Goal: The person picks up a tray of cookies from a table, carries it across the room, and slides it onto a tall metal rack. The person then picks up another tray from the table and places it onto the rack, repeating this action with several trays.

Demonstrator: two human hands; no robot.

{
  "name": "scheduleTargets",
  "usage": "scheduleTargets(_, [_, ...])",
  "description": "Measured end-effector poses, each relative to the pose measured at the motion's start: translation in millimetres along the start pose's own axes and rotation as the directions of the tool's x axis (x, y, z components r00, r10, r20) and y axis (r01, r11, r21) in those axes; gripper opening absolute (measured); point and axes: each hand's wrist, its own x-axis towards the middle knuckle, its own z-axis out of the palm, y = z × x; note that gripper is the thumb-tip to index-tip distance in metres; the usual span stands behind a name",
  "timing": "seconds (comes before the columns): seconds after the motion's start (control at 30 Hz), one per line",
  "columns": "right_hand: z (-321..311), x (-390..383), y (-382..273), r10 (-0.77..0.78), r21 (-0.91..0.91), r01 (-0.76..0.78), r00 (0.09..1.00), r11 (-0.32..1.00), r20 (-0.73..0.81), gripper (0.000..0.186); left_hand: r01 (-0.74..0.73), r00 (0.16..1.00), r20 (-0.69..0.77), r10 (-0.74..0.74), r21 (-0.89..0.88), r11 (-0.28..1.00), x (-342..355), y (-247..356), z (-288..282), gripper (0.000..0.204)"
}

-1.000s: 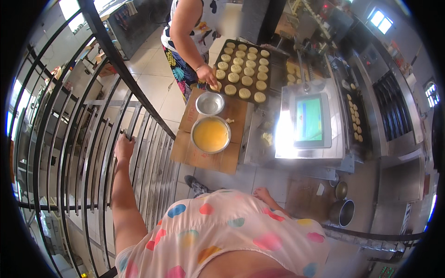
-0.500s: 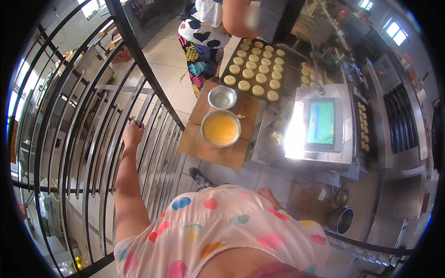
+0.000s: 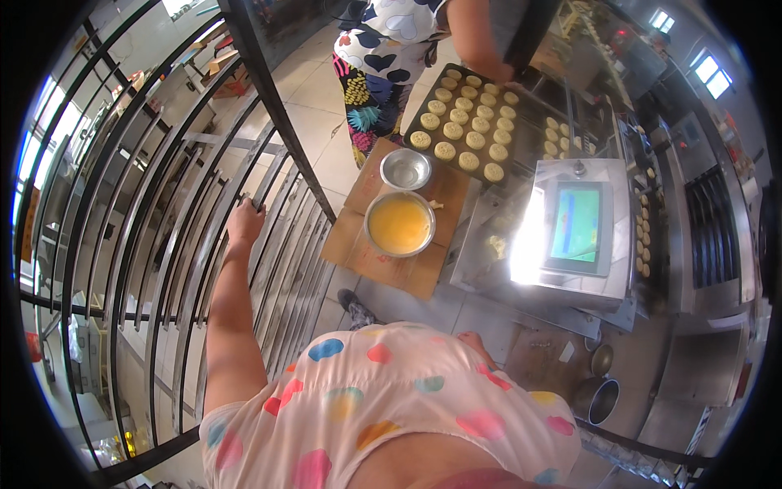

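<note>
Rack [image 3: 278, 106], left hand [image 3: 245, 222] clenched on it, cardboard [image 3: 349, 235] alongside; right hand [image 3: 471, 339] partly behind spotted top [image 3: 407, 403], grip unclear.

At frame left, a rack [image 3: 271, 90] is positioned; at centre, two bowls [image 3: 406, 169] are set on cardboard [image 3: 358, 220], below a tray [image 3: 518, 147] of pastries [image 3: 475, 140]; a screen unit [image 3: 578, 232] is located right.

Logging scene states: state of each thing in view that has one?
Left hand, closed on a rack bar
Right hand, mostly hidden, cannot tell
Larger bowl, uncovered, holding yellow liquid
Smaller bowl, uncovered, contents unclear
Tray, loaded with round pastries
Screen, lit, mostly green
Pot, uncovered, contents unclear
</note>
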Motion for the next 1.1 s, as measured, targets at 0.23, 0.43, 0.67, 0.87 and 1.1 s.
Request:
scheduleTargets(0.23, [-2, 7, 9, -0.007, 0.099, 0.004, 0.999, 0.995, 0.033, 0.012, 0.019, 1.000, -0.015, -0.019, 0.031, 0.999, -4, 6, -4, 0.038])
scheduleTargets(0.43, [-3, 8, 14, -0.029, 0.069, 0.028, 0.999, 0.997, 0.015, 0.012, 0.021, 1.000, -0.018, -0.021, 0.037, 0.999, -4, 6, -3, 0.037])
scheduleTargets(0.67, [-6, 6, 26, -0.076, 0.012, 0.076, 0.997, 0.997, 0.001, 0.017, 0.024, 0.999, -0.023, -0.024, 0.019, 1.000, -3, 5, -2, 0.034])
scheduleTargets(0.87, [-8, 6, 30, -0.077, -0.058, 0.076, 0.997, 0.995, -0.018, 0.018, 0.032, 0.999, 0.011, -0.032, 0.034, 0.999, -4, 7, -5, 0.036])
scheduleTargets(1.1, [-10, 1, 32, -0.091, -0.014, 0.090, 0.995, 0.996, -0.030, 0.018, 0.034, 0.999, 0.019, -0.035, 0.029, 0.999, -5, 8, -6, 0.036])
